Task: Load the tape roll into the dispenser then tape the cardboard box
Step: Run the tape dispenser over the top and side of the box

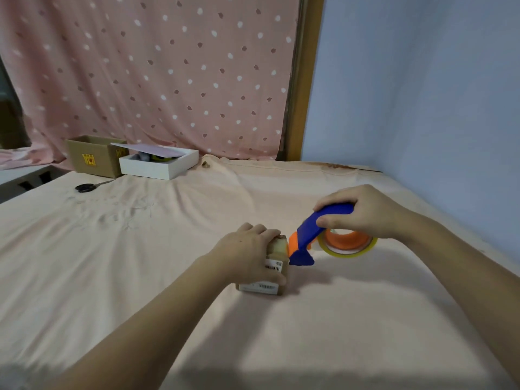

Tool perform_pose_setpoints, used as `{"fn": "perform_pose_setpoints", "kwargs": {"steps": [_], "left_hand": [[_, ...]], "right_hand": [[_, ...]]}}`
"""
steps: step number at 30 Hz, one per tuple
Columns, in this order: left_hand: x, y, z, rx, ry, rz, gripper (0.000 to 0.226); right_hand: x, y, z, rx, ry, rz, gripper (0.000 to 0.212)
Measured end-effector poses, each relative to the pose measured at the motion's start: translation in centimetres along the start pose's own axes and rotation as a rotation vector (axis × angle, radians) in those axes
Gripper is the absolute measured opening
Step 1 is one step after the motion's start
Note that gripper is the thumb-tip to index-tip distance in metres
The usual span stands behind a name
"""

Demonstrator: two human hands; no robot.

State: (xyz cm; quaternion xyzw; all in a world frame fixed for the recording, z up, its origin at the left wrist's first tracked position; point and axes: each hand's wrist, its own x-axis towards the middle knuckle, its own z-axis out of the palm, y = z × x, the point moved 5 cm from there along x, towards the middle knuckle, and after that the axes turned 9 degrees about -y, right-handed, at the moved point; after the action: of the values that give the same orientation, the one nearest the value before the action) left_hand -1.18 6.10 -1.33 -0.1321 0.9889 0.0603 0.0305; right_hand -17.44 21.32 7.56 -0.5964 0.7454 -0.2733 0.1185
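Far left, on the peach-coloured bed sheet [140,249]: black-handled scissors [85,187], lying flat. Just behind, an open brown cardboard carton with a yellow label [92,156], touching a shallow white box [157,166] with its pale lid [146,150] propped askew on top. Behind all of these, a pink curtain with white and dark dots [157,74].

At centre, a small brown cardboard box with barcode labels [274,270], resting on the sheet. Left hand [247,250] laid over its top, fingers [263,229] pressed together and curled over the far edge, thumb along the near side, gripping the box.

Just right of the box, a blue plastic tape dispenser with an orange roller [305,239], its blue front end against the box's right face. Clear tape roll on an orange hub [349,244], seated in the dispenser and raised off the sheet. Right hand [363,212] wrapped round the blue handle, fingers [329,199] closed together over the top, thumb underneath.

Far right, a pale blue wall [422,94], meeting a wooden frame [304,80] beside the curtain.
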Motion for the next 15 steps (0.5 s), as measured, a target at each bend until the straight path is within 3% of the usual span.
{"fn": "perform_pose_setpoints", "kwargs": {"steps": [3,6,10,12,15], "left_hand": [[-0.1,-0.8,0.8,-0.091,0.051,-0.004,0.099],[-0.1,-0.8,0.8,-0.092,0.083,0.006,0.1],[-0.1,-1.0,0.8,-0.112,0.079,0.01,0.102],[0.1,-0.8,0.9,-0.089,0.067,0.014,0.105],[-0.1,-0.8,0.7,-0.183,0.09,0.006,0.114]], "right_hand": [[0.5,0.0,0.8,-0.046,0.028,0.011,0.021],[1.0,-0.4,3.8,-0.4,-0.085,-0.048,0.04],[0.8,1.3,2.1,-0.182,0.055,-0.039,0.033],[0.6,2.1,2.3,-0.176,0.031,-0.024,0.022],[0.2,3.7,2.9,0.059,0.03,-0.015,0.016]]}}
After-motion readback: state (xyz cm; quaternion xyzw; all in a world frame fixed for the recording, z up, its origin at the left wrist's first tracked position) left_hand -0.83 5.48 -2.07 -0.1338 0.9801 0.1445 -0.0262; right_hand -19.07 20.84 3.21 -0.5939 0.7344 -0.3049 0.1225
